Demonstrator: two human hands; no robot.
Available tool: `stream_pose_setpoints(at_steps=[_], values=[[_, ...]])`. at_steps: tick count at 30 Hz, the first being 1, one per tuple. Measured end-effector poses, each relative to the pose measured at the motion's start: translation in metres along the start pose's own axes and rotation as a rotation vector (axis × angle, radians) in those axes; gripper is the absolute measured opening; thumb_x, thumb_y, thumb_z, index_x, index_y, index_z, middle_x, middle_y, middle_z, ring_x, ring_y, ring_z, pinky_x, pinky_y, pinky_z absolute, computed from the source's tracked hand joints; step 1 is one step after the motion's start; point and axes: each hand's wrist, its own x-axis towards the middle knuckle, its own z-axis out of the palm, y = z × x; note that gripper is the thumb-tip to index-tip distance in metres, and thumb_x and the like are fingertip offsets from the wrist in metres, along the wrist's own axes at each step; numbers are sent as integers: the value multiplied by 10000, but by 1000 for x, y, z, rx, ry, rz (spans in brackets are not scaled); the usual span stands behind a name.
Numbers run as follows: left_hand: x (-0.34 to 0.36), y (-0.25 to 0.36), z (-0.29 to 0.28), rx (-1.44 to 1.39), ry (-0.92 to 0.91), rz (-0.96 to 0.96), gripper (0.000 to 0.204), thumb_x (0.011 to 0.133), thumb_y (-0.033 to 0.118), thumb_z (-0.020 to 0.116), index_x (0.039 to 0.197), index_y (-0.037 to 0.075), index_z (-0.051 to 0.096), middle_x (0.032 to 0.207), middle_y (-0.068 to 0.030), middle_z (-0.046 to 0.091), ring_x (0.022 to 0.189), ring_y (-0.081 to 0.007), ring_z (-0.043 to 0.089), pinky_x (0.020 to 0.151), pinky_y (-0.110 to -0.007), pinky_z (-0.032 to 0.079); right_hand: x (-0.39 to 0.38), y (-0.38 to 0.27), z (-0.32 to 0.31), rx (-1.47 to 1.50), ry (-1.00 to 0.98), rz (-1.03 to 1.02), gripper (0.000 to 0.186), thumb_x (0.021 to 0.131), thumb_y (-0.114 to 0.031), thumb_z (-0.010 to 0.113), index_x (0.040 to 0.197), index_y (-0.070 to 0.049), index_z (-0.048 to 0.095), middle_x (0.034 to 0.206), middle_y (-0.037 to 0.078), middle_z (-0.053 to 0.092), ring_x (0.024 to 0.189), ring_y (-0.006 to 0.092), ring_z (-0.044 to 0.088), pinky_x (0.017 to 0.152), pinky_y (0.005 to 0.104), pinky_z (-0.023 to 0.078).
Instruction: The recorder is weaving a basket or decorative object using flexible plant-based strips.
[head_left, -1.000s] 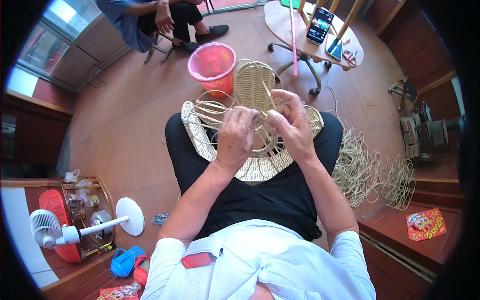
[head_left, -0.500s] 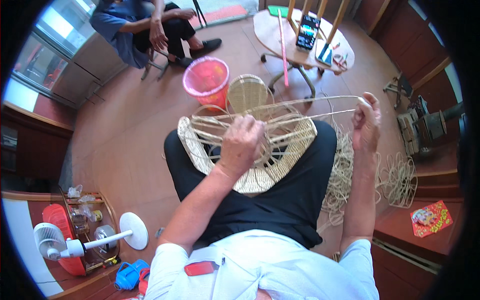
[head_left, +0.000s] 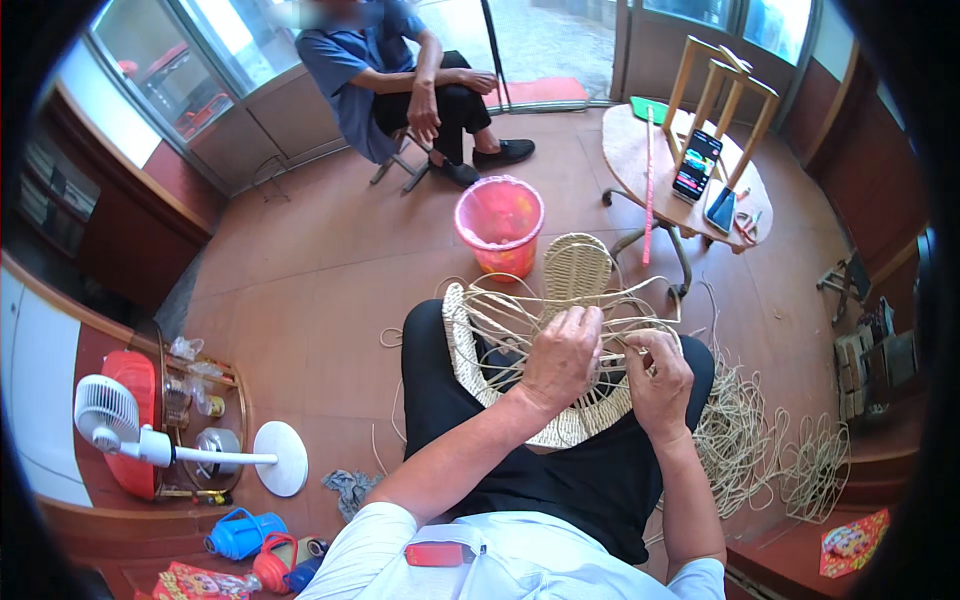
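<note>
Reddish floor (head_left: 330,300) spreads beneath; the right hand (head_left: 662,385) pinches pale cord (head_left: 640,321), the left hand (head_left: 562,362) curls over more, its grip hidden, above the woven piece (head_left: 459,338) resting on dark trousers (head_left: 560,505). Beyond, a lit phone (head_left: 698,165) shows writing too small to read.

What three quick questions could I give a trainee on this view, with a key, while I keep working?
1. True or false: the woven piece lies across the person's lap.
2. Multiple choice: where is the white fan? A, on the table; B, to the person's left; C, to the person's right.
3. Short answer: which is nearer the heap of loose cord, the left hand or the right hand?

Key: 1, true. 2, B. 3, the right hand.
</note>
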Motion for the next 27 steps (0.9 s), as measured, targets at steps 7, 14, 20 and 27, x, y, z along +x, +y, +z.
stream_pose_setpoints(at_steps=[7,14,20,27], values=[[-3,6,0,34,-20,-4,154,973,126,713,1048,35,614,949,-166,662,924,-362,715,833,-467,605,11,2,14,-107,1,46,422,987,-13,748,1408,-24,708,1078,98,773,862,242,720,746,357,575],[-10,9,-1,-71,-205,-167,139,1022,134,668,1088,15,643,896,-218,771,861,-396,793,784,-494,633,24,3,33,-5,-41,98,654,1007,-24,734,1622,2,513,1125,135,786,834,251,732,766,385,586],[-9,12,-2,-3,-135,-124,149,1020,160,687,1080,35,632,910,-186,743,873,-367,773,778,-480,625,19,-5,33,270,-32,344,781,1030,7,716,1731,-29,375,921,63,742,827,96,677,780,300,578],[-9,10,0,240,88,185,207,932,163,725,1115,76,682,1117,-94,641,1037,-258,653,912,-403,550,-2,20,-3,978,89,525,486,1043,-13,674,1510,-22,537,884,-22,612,685,50,537,668,245,526]])
